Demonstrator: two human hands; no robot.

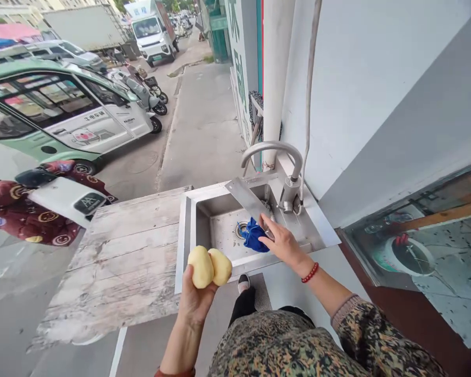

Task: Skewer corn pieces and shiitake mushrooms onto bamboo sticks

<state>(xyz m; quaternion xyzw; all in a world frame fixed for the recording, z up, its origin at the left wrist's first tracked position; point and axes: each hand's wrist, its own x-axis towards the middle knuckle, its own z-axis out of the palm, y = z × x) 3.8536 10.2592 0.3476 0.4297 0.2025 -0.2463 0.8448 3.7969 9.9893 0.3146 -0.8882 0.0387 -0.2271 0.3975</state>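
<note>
Two peeled potatoes (pixel 201 267) sit side by side in my left hand (pixel 198 301), the fingers curled round them, just off the sink's near left corner. My right hand (pixel 284 243) is closed on the handle of a kitchen knife (pixel 248 198) over the sink. Its broad flat blade points away and to the left, toward the far rim. A blue cloth (pixel 256 238) shows right below the right fingers; whether they touch it I cannot tell. The steel sink (pixel 182 246) has a drain in its floor, partly covered by the cloth.
A curved steel faucet (pixel 272 146) rises at the sink's back right, beside a wall. To the left lies a worn wooden board top (pixel 129 256). Beyond it are a parked scooter (pixel 63 196) and a green-white three-wheeler (pixel 66 112). A mop (pixel 256 118) leans near the pipe.
</note>
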